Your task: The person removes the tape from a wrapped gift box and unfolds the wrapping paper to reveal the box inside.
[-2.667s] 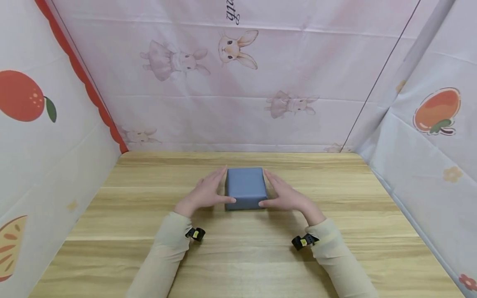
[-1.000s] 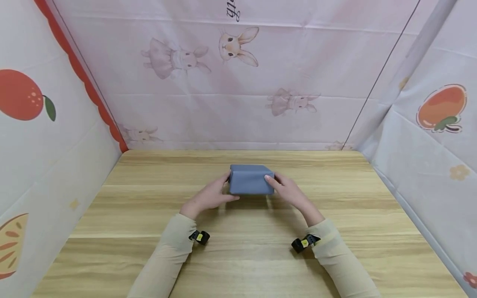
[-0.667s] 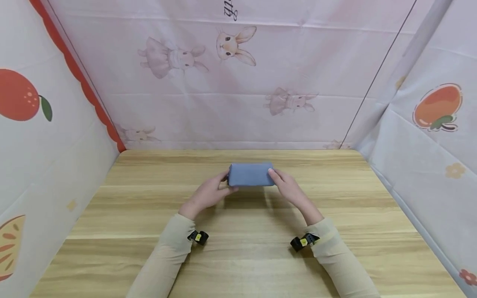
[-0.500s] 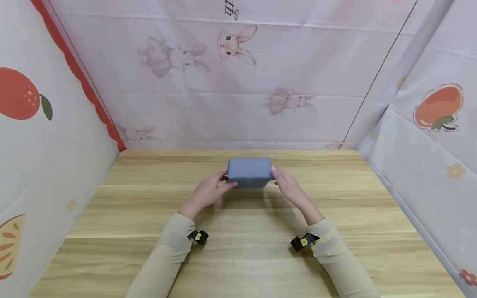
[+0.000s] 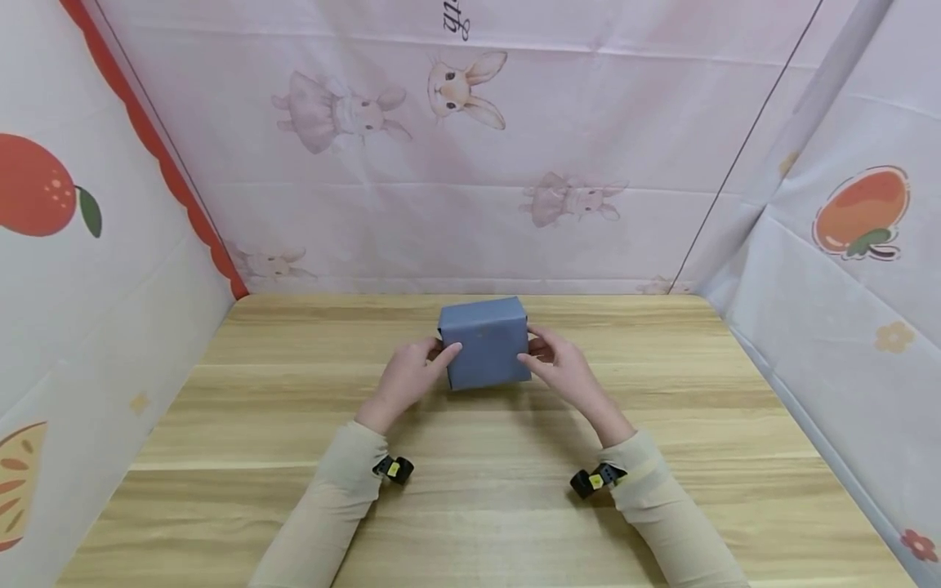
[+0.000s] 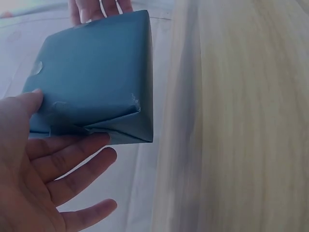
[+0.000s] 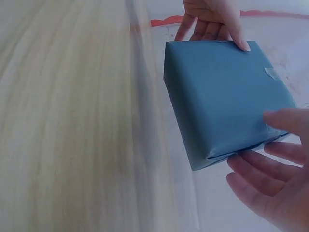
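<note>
Head view shows a blue box (image 5: 487,351) held up between two hands, over the far part of the tabletop (image 5: 485,506). It is tipped so one big flat side faces the person, with a soft shadow below. The box is a bit crooked: its right side sits higher than its left.

The left hand (image 5: 408,377) is grasping one end of the box, thumb on the flat side and some fingers (image 6: 58,162) at the end. Its little finger is off the box. The right hand (image 5: 569,377) is grasping the other end, thumb in front and fingers tucked at the end and behind.

The step in hand looks like turning the box over in the air. To do it well, I think both hands should turn together, at the same slow speed, so the box does not twist. Lifting the left end a little would make it level. A gentle squeeze should be enough, since the paper cover may dent. The wrist views show a paper fold (image 6: 113,124) by the left fingers and a pale patch (image 7: 272,73), maybe tape. Fingertips should press flat there, so nothing gets pulled loose.
</note>
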Demonstrator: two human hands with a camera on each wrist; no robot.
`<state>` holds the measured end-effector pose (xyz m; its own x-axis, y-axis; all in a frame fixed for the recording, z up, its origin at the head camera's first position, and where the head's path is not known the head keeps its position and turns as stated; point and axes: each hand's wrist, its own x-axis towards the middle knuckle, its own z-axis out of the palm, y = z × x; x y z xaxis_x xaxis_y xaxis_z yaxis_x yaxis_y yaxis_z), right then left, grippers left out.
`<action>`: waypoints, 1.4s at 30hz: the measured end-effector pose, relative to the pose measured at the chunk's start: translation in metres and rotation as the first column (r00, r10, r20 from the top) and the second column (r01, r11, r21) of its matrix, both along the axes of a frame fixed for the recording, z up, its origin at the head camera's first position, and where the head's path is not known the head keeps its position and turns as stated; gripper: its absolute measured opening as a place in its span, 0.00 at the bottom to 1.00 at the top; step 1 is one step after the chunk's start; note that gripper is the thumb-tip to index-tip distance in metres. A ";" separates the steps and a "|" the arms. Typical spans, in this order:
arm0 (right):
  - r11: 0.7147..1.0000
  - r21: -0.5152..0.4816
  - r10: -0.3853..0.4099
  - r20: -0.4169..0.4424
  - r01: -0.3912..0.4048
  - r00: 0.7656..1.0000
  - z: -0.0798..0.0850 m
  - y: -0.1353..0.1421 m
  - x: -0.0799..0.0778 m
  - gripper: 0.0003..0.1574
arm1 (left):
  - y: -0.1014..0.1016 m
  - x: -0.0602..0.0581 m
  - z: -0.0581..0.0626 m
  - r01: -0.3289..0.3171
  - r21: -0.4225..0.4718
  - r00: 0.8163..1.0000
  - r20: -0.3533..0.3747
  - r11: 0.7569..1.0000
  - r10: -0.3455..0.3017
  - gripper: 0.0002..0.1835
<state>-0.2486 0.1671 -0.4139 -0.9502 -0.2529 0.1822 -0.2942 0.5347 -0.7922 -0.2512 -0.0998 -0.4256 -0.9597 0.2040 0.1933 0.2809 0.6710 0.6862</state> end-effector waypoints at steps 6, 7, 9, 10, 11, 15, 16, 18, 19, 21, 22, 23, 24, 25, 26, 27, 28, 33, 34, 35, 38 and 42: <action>0.998 -0.027 -0.061 -0.033 0.060 0.998 -0.002 -0.002 -0.001 0.30 | 0.006 0.001 -0.002 -0.016 -0.004 1.000 -0.023 1.000 0.016 0.22; 0.997 -0.030 -0.067 -0.038 0.066 0.997 -0.002 -0.002 -0.001 0.30 | 0.007 0.000 -0.002 -0.015 -0.003 1.000 -0.024 1.000 0.015 0.21; 0.996 -0.034 -0.080 -0.053 0.079 0.995 -0.004 -0.001 -0.001 0.30 | 0.008 0.001 -0.002 -0.009 -0.006 1.000 -0.018 1.000 0.009 0.22; 0.996 -0.035 -0.087 -0.064 0.084 0.994 -0.005 0.000 -0.001 0.30 | 0.008 0.001 -0.003 -0.003 -0.004 1.000 -0.015 1.000 0.003 0.22; 0.995 -0.035 -0.092 -0.072 0.089 0.993 -0.005 0.000 -0.001 0.30 | 0.009 0.001 -0.002 0.001 -0.004 1.000 -0.013 1.000 -0.001 0.24; 0.994 -0.028 -0.106 -0.108 0.104 0.989 -0.008 0.001 -0.002 0.29 | 0.010 0.002 -0.004 0.011 -0.034 1.000 -0.016 0.999 -0.012 0.34; 0.994 -0.021 -0.105 -0.114 0.103 0.988 -0.009 0.001 -0.002 0.29 | 0.010 0.002 -0.004 0.014 -0.043 1.000 -0.015 0.999 -0.014 0.36; 0.994 -0.007 -0.105 -0.119 0.105 0.987 -0.010 0.001 -0.002 0.29 | 0.010 0.003 -0.005 0.016 -0.074 1.000 -0.015 0.997 -0.017 0.40; 0.995 -0.003 -0.103 -0.116 0.103 0.988 -0.011 0.001 -0.002 0.28 | 0.011 0.003 -0.005 0.018 -0.088 1.000 -0.015 0.996 -0.020 0.41; 0.995 0.018 -0.098 -0.112 0.101 0.989 -0.012 0.001 -0.003 0.28 | 0.011 0.003 -0.005 0.022 -0.109 1.000 -0.007 0.994 -0.023 0.44; 0.995 0.028 -0.093 -0.108 0.097 0.990 -0.013 0.000 -0.004 0.28 | 0.012 0.003 -0.005 0.025 -0.119 1.000 -0.002 0.993 -0.026 0.45; 0.995 0.036 -0.091 -0.098 0.095 0.991 -0.013 0.000 -0.004 0.28 | 0.012 0.003 -0.005 0.026 -0.129 1.000 0.005 0.991 -0.026 0.45; 0.995 0.045 -0.086 -0.089 0.090 0.992 -0.014 0.000 -0.004 0.28 | 0.012 0.003 -0.005 0.025 -0.137 1.000 0.011 0.990 -0.023 0.46; 0.995 0.055 -0.081 -0.076 0.085 0.994 -0.014 -0.001 -0.005 0.29 | 0.012 0.003 -0.005 0.025 -0.141 1.000 0.021 0.990 -0.022 0.46; 0.994 0.066 -0.078 -0.064 0.082 0.995 -0.014 -0.001 -0.005 0.29 | 0.011 0.003 -0.005 0.025 -0.146 0.999 0.034 0.989 -0.021 0.46; 0.994 0.074 -0.075 -0.052 0.078 0.996 -0.014 -0.002 -0.006 0.29 | 0.011 0.003 -0.006 0.026 -0.152 0.999 0.045 0.988 -0.020 0.45; 0.994 0.082 -0.073 -0.042 0.076 0.996 -0.014 -0.002 -0.006 0.30 | 0.011 0.003 -0.006 0.027 -0.159 0.998 0.052 0.987 -0.019 0.45; 0.990 0.133 -0.056 0.003 0.055 0.998 -0.014 -0.004 -0.006 0.34 | 0.012 0.003 -0.006 0.036 -0.187 0.997 0.072 0.982 -0.023 0.43; 0.989 0.144 -0.047 0.010 0.045 0.999 -0.015 -0.005 -0.006 0.34 | 0.012 0.003 -0.006 0.037 -0.194 0.997 0.070 0.980 -0.023 0.43; 0.987 0.153 -0.043 0.020 0.040 0.999 -0.015 -0.005 -0.006 0.35 | 0.012 0.004 -0.006 0.038 -0.201 0.997 0.070 0.979 -0.024 0.42; 0.985 0.171 -0.033 0.042 0.025 0.999 -0.016 -0.005 -0.006 0.37 | 0.012 0.005 -0.006 0.030 -0.220 0.997 0.070 0.975 -0.015 0.41; 0.982 0.190 -0.021 0.046 0.011 0.999 -0.018 -0.004 -0.007 0.37 | 0.013 0.006 -0.007 0.027 -0.250 0.996 0.091 0.968 -0.005 0.38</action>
